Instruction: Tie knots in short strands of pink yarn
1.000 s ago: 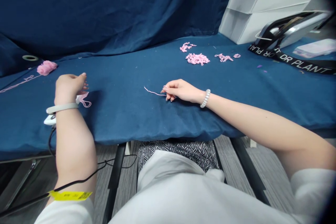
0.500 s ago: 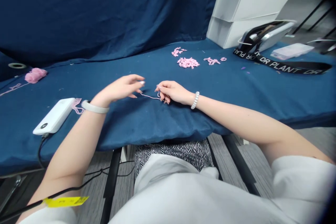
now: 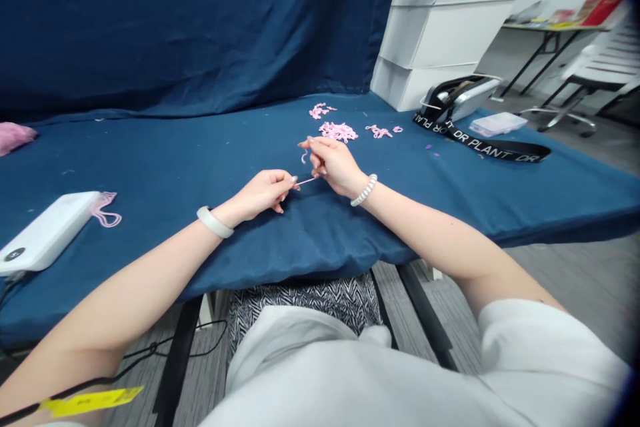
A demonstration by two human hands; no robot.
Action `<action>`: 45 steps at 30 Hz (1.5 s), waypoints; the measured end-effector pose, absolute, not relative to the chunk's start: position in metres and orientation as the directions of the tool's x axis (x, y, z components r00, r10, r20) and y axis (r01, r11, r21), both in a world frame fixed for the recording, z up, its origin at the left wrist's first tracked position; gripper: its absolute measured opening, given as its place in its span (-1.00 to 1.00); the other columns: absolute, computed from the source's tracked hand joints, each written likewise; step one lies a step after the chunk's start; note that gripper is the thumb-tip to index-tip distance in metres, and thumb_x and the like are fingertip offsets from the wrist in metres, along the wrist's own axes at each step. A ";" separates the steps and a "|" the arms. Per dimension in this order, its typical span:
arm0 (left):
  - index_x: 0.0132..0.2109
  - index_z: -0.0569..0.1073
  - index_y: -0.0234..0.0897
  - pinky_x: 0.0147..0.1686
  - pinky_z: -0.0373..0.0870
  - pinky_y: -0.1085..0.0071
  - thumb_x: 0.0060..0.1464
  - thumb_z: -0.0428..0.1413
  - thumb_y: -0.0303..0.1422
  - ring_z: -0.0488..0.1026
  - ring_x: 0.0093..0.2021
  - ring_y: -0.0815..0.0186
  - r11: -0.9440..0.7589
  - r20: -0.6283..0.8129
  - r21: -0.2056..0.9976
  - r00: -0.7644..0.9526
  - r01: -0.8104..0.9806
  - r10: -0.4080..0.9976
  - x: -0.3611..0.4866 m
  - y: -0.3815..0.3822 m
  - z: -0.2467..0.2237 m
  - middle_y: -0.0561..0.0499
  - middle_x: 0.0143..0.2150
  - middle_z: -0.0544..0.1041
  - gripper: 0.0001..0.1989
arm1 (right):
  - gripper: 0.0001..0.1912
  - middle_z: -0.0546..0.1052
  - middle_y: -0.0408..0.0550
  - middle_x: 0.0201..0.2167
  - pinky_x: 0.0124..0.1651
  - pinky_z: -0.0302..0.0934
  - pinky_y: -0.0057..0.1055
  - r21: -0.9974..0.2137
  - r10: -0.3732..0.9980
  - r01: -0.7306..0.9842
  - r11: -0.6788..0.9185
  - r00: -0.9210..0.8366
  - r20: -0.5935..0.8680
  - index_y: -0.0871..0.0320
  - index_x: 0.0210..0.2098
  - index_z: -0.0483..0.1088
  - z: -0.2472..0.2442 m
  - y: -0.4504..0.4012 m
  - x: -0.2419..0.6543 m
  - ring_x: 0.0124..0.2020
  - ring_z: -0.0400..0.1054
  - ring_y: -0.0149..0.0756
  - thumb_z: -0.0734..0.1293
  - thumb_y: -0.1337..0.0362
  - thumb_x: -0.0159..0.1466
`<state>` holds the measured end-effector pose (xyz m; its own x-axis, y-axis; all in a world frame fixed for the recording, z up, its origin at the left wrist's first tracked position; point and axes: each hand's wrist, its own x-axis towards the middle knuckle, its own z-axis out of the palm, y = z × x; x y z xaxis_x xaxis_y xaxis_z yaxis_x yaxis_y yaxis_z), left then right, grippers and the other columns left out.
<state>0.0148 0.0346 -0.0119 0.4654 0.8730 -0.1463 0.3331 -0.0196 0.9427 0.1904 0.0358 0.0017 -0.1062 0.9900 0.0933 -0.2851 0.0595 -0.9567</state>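
A short pink strand (image 3: 306, 181) runs taut between my two hands, above the blue cloth near its front edge. My left hand (image 3: 273, 191) pinches its left end between thumb and finger. The other end is in the closed fingers of my right hand (image 3: 327, 159), and a small curl of the strand (image 3: 304, 156) hangs at those fingertips. Just beyond my right hand lies a heap of small pink yarn pieces (image 3: 339, 131), with a smaller group (image 3: 321, 111) behind it and a few pieces (image 3: 380, 131) to the right.
On the left are a white power bank (image 3: 50, 230), pink strands (image 3: 106, 209) beside it and a pink yarn ball (image 3: 15, 137). White boxes (image 3: 450, 30) stand at the back right, near an open black case (image 3: 450, 99), a lettered strap (image 3: 500, 147) and a clear plastic box (image 3: 499, 123).
My left hand has closed on the strand and moved nearer my right hand. The stretch between them is shorter. My right hand is slightly raised, and the view has shifted to the right.
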 end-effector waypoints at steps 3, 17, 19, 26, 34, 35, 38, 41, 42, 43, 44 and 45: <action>-0.37 0.45 -0.31 -0.53 0.33 0.50 0.10 0.09 -0.17 0.23 -0.62 0.46 -0.213 0.001 0.870 0.432 0.444 0.902 0.007 0.041 -0.012 0.10 -0.62 0.29 -0.72 | -0.80 0.15 -0.33 -0.72 -0.62 -0.02 -0.59 -0.932 0.991 -0.353 0.080 -0.074 0.113 0.22 -0.32 0.37 0.006 0.039 0.199 -0.74 -0.09 -0.61 0.19 0.29 0.38; -0.36 0.49 -0.36 -0.26 0.33 0.46 0.01 0.19 -0.19 0.39 -0.40 0.42 -0.260 0.225 0.938 0.168 0.231 0.960 -0.031 0.090 -0.026 -0.02 -0.43 0.48 -0.73 | -0.87 0.21 -0.30 -0.68 -0.61 -0.07 -0.57 -0.903 0.994 -0.420 0.088 -0.017 0.105 0.23 -0.24 0.38 0.018 0.052 0.224 -0.72 -0.09 -0.60 0.20 0.36 0.32; -0.40 0.47 -0.36 -0.24 0.34 0.46 -0.02 0.20 -0.24 0.40 -0.38 0.43 -0.216 0.198 0.963 0.121 0.161 0.973 -0.033 0.091 -0.025 -0.02 -0.42 0.49 -0.77 | -0.88 0.20 -0.31 -0.69 -0.61 -0.06 -0.58 -0.909 0.995 -0.406 0.091 -0.003 0.101 0.21 -0.24 0.37 0.017 0.054 0.226 -0.72 -0.08 -0.60 0.21 0.35 0.32; -0.51 0.19 -0.29 0.00 0.43 0.33 0.11 -0.03 -0.22 0.46 0.04 0.28 -0.070 0.129 0.920 0.130 -0.385 0.983 -0.033 0.075 0.003 -0.07 -0.07 0.54 -0.69 | -0.73 0.26 -0.29 -0.69 -0.55 0.14 -0.57 -0.921 0.995 -0.386 -0.055 -0.094 -0.019 0.22 -0.28 0.37 0.006 0.056 0.219 -0.73 0.03 -0.59 0.16 0.19 0.41; -0.45 0.30 -0.27 -0.37 0.40 0.56 0.19 0.04 -0.10 0.40 -0.42 0.51 -0.057 0.094 0.907 0.068 -0.417 0.993 -0.029 0.062 0.023 0.07 -0.44 0.42 -0.63 | -0.79 0.26 -0.30 -0.66 -0.50 0.19 -0.56 -0.941 0.979 -0.331 -0.071 -0.205 -0.002 0.21 -0.23 0.37 0.001 0.050 0.207 -0.71 0.02 -0.58 0.14 0.29 0.41; -0.45 0.31 -0.28 -0.46 0.33 0.58 0.20 0.04 -0.12 0.33 -0.50 0.56 -0.009 0.065 0.895 0.111 -0.445 0.992 -0.028 0.063 0.023 0.08 -0.45 0.41 -0.64 | -0.79 0.27 -0.30 -0.66 -0.49 0.20 -0.55 -0.937 0.978 -0.344 -0.056 -0.210 0.018 0.21 -0.23 0.38 0.001 0.050 0.209 -0.70 0.02 -0.58 0.14 0.31 0.41; -0.39 0.39 -0.31 -0.63 0.14 0.62 0.23 0.04 -0.19 0.17 -0.61 0.63 0.101 0.015 0.869 0.230 -0.484 0.973 -0.026 0.061 0.019 0.09 -0.44 0.40 -0.69 | -0.78 0.27 -0.28 -0.66 -0.50 0.17 -0.54 -0.935 0.975 -0.354 -0.027 -0.216 0.053 0.22 -0.25 0.38 0.002 0.052 0.214 -0.70 -0.01 -0.57 0.13 0.33 0.40; -0.24 0.50 -0.33 -0.63 0.11 0.66 0.17 0.13 -0.27 0.19 -0.58 0.64 0.105 0.045 0.901 0.331 -0.421 0.943 -0.023 0.058 0.014 0.06 -0.38 0.42 -0.82 | -0.74 0.25 -0.28 -0.68 -0.53 0.11 -0.54 -0.948 0.974 -0.318 -0.010 -0.219 0.063 0.21 -0.30 0.37 0.001 0.055 0.217 -0.70 -0.03 -0.56 0.12 0.27 0.41; -0.19 0.52 -0.33 -0.62 0.12 0.67 0.12 0.18 -0.31 0.21 -0.56 0.64 0.099 0.051 0.917 0.360 -0.385 0.931 -0.022 0.057 0.013 0.05 -0.35 0.44 -0.83 | -0.71 0.21 -0.28 -0.71 -0.54 0.09 -0.54 -0.954 0.973 -0.300 -0.004 -0.221 0.066 0.21 -0.33 0.37 0.001 0.055 0.218 -0.71 -0.04 -0.56 0.12 0.25 0.42; -0.16 0.53 -0.34 -0.60 0.13 0.67 0.07 0.23 -0.35 0.23 -0.54 0.64 0.096 0.049 0.931 0.382 -0.351 0.923 -0.021 0.056 0.011 0.03 -0.32 0.46 -0.81 | -0.69 0.16 -0.29 -0.74 -0.56 0.07 -0.54 -0.960 0.973 -0.282 0.001 -0.221 0.066 0.21 -0.35 0.37 0.001 0.055 0.219 -0.72 -0.06 -0.55 0.12 0.24 0.42; -0.15 0.54 -0.35 -0.60 0.13 0.67 0.02 0.26 -0.40 0.24 -0.52 0.64 0.099 0.038 0.942 0.393 -0.322 0.919 -0.020 0.055 0.010 0.02 -0.29 0.47 -0.78 | -0.67 0.11 -0.30 -0.76 -0.57 0.06 -0.53 -0.964 0.974 -0.266 0.005 -0.218 0.065 0.22 -0.38 0.37 0.002 0.055 0.219 -0.72 -0.08 -0.54 0.11 0.23 0.42; -0.14 0.54 -0.36 -0.60 0.12 0.67 -0.02 0.28 -0.43 0.25 -0.51 0.63 0.108 0.020 0.948 0.395 -0.299 0.919 -0.019 0.055 0.010 0.00 -0.27 0.49 -0.75 | -0.65 0.06 -0.31 -0.79 -0.57 0.04 -0.53 -0.967 0.975 -0.256 0.009 -0.211 0.065 0.22 -0.40 0.37 0.003 0.055 0.220 -0.73 -0.09 -0.53 0.11 0.23 0.42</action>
<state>-0.0191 0.0549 0.0097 0.3949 0.9185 0.0200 -0.2991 0.1080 0.9481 0.2201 0.0554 0.0031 -0.2114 0.9752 0.0651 -0.2555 0.0091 -0.9668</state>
